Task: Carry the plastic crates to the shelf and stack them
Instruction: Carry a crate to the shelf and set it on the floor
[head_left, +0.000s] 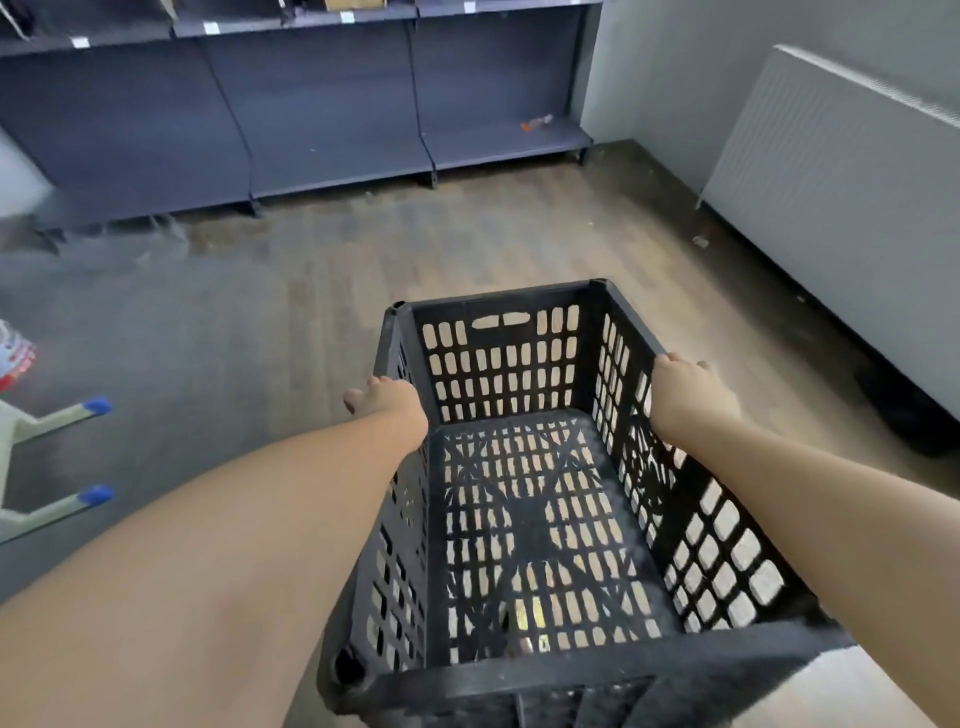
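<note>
A black slotted plastic crate (519, 467) hangs in front of me above the floor, held level and with nothing inside. My left hand (387, 400) grips the top rim of its left long wall. My right hand (688, 392) grips the rim of the right long wall, fingers curled over the edge. The grey-blue metal shelf (337, 171) runs along the far wall ahead, its lowest board close to the floor and bare apart from one small item.
A small orange object (535, 123) lies on the shelf's right bay. A white radiator-like panel (841, 171) lines the right wall. Chair legs with blue caps (96, 449) stick out at the left edge. Wood-look floor (467, 234) stretches between me and the shelf.
</note>
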